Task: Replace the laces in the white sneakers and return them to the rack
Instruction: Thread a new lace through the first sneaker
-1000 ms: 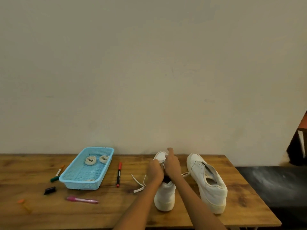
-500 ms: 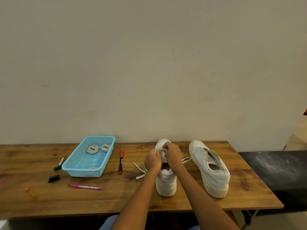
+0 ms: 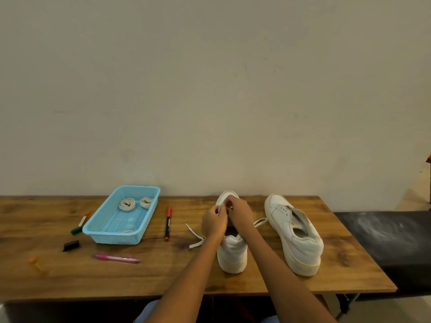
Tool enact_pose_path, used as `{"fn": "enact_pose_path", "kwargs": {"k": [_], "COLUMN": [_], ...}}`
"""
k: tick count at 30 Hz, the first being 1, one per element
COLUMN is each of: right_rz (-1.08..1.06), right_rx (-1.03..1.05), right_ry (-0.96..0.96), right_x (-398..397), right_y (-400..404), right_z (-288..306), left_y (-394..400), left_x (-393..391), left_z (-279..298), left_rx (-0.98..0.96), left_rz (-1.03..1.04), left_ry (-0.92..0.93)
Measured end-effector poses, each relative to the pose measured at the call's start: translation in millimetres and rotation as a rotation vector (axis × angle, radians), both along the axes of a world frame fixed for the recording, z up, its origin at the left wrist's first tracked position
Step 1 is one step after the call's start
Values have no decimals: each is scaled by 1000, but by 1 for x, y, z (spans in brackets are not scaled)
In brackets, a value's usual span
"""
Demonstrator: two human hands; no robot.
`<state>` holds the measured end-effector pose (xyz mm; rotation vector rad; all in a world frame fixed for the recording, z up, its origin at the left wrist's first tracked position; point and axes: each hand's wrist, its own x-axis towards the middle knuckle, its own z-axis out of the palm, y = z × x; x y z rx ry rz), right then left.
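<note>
Lace [image 3: 194, 236] is the awkward part here: soft, flat, limp, with no stiffness except, we judge, at the tipped ends, so we take it close to the tip when feeding an eyelet. Both of our hands work at the front of the near sneaker [image 3: 232, 252], which stands on the bench [image 3: 163, 271] with its heel toward us. Our left hand [image 3: 214, 223] has its fingers curled in a pinch at the eyelet area, and our right hand [image 3: 241, 214] is curled alongside, touching it; what each pinches is too small to tell for certain, though we judge it is the lace. One loose end trails on the bench to the left of the shoe, another loops out on the right toward the second sneaker [image 3: 295, 234].

That second sneaker lies just beside the first with its eyelets bare and tongue loose. We judge both shoes light, the uppers pliable, the soles firm; the heel or sole rim is the steady place to grip when carrying them. No rack is in view.

In the blue basket [image 3: 109, 231] sit coiled laces [image 3: 127, 204], which we can lift by pinching the whole coil.
</note>
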<state>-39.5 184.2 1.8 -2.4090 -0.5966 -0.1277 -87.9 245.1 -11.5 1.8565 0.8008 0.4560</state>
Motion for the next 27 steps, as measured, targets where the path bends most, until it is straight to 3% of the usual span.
{"fn": "enact_pose_path", "kwargs": {"k": [4,11,17,19,21,23,27], "right_rz": [-17,-32,-228,-287,-301,-317,-328], "right_rx": [1,-20,89,165,207,237,237], "right_ry": [27,30,9,42,72,90,104], "right_x": [-2,-4,-8,-11,-11,-10,-9], "right_y": [1,-2,-6,-9,-9,-9,-9], "right_z": [-1,0,4,7,6,5,3], "left_y": [16,29,29,32,30,28,38], "left_x": [9,23,31,30,22,13,18], "left_z": [8,6,27,24,17,16,17], "left_rx": [-269,-387,-787,-633,-363,-234,-17], "left_rz": [1,-25,394,320,67,-192,-280], "left_ry": [23,61,-442,-298,-23,191,288]}}
